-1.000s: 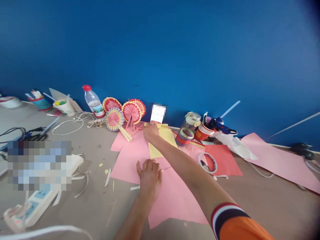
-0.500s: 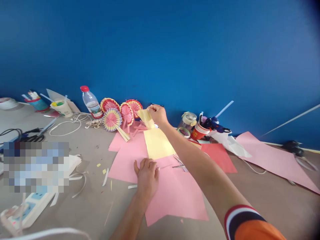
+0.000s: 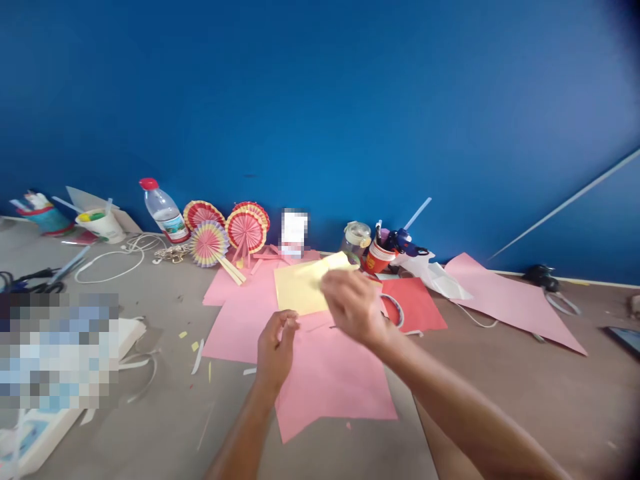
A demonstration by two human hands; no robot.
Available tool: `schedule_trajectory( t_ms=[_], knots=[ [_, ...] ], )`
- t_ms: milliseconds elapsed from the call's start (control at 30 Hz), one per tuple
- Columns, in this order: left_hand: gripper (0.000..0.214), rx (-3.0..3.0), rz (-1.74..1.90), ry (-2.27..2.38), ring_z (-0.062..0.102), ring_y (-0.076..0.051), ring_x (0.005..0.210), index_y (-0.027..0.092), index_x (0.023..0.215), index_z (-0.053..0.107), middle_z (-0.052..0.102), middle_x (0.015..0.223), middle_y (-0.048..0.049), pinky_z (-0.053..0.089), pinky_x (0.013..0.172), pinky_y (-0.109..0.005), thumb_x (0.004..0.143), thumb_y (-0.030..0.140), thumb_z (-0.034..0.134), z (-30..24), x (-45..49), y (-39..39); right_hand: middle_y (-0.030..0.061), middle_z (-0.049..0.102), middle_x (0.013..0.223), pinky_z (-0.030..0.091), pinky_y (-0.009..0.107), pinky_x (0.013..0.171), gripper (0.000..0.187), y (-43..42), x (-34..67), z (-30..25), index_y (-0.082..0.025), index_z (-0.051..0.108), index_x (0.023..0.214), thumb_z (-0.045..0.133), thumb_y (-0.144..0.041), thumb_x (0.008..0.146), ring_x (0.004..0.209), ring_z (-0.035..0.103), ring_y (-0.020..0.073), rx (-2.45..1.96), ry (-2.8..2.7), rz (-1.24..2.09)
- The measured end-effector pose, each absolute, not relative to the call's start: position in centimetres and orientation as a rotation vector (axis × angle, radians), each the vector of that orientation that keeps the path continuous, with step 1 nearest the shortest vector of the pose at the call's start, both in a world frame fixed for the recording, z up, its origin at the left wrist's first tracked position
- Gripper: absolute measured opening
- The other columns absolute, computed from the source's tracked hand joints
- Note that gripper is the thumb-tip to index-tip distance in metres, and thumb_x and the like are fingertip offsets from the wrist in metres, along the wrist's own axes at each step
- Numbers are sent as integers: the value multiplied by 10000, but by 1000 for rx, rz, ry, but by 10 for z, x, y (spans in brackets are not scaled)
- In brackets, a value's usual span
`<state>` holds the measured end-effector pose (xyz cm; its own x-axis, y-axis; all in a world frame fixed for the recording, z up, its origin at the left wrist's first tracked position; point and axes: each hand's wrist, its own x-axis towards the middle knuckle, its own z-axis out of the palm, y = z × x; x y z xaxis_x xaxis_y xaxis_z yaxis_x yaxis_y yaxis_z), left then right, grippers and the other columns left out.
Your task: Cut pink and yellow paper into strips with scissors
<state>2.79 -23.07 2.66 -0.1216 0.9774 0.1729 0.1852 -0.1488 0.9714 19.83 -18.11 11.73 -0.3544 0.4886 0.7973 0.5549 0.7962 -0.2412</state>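
My right hand (image 3: pixel 353 307) grasping yellow sheet (image 3: pixel 297 287) at 4 o'clock edge, left hand (image 3: pixel 274 347) curled at its 6 o'clock, grip I cannot tell

The right hand (image 3: pixel 353 307), blurred, grips the yellow sheet (image 3: pixel 297 288) at its near right edge; the left hand (image 3: pixel 275 347), fingers curled, meets that sheet's near corner, though whether it pinches is unclear. Both sit over pink paper (image 3: pixel 330 387) spread on the table (image 3: pixel 500 400); red paper (image 3: pixel 417 303) lies at three o'clock of the right hand. Paper fans (image 3: pixel 225 232) stand at eleven o'clock of the sheet, a bottle (image 3: pixel 163 212) at ten o'clock, a red cup (image 3: pixel 377 257) and a jar (image 3: pixel 356 237) at one o'clock.
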Motion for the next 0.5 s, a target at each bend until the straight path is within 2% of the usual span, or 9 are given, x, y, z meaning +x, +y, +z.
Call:
schedule_trajectory(
  t_ms=[100, 233, 300, 400, 500],
  knots=[
    [440, 1091, 1225, 1070, 645, -187, 775, 197, 1151, 510, 651, 932, -52, 506, 776, -370, 868, 532, 466, 36, 35, -237, 61, 673, 863, 379, 306, 609, 227, -231, 206, 88, -169, 608, 933, 463, -25, 834, 661, 559, 137, -792, -2234, -282],
    [503, 1087, 995, 1107, 616, -165, 747, 170, 1228, 451, 651, 833, -19, 492, 719, -309, 808, 412, 584, 44, 44, -243, 54, 658, 811, 365, 307, 585, 234, -272, 209, 70, -158, 595, 944, 436, -29, 831, 693, 576, 149, -854, -2308, -191],
    [452, 1209, 930, 1202, 584, -149, 698, 165, 1191, 485, 634, 770, 4, 459, 680, -281, 796, 367, 573, 47, 43, -244, 66, 661, 860, 409, 313, 620, 184, -286, 215, 71, -157, 586, 997, 482, -129, 849, 772, 598, 172, -864, -2314, 10],
    [381, 1389, 835, 1278, 542, -140, 667, 180, 1138, 527, 584, 706, 32, 422, 648, -262, 797, 349, 542, 49, 38, -246, 77, 657, 935, 477, 340, 722, 247, -294, 233, 74, -181, 576, 1077, 530, -233, 841, 858, 606, 199, -948, -2190, 279],
    [342, 1471, 785, 1279, 502, -124, 636, 196, 1117, 535, 555, 706, 37, 400, 614, -244, 812, 350, 517, 48, 33, -250, 118, 617, 1077, 483, 408, 861, 324, -284, 253, 72, -195, 572, 1147, 545, -224, 825, 1029, 574, 249, -1202, -1914, 273]
  ],
)
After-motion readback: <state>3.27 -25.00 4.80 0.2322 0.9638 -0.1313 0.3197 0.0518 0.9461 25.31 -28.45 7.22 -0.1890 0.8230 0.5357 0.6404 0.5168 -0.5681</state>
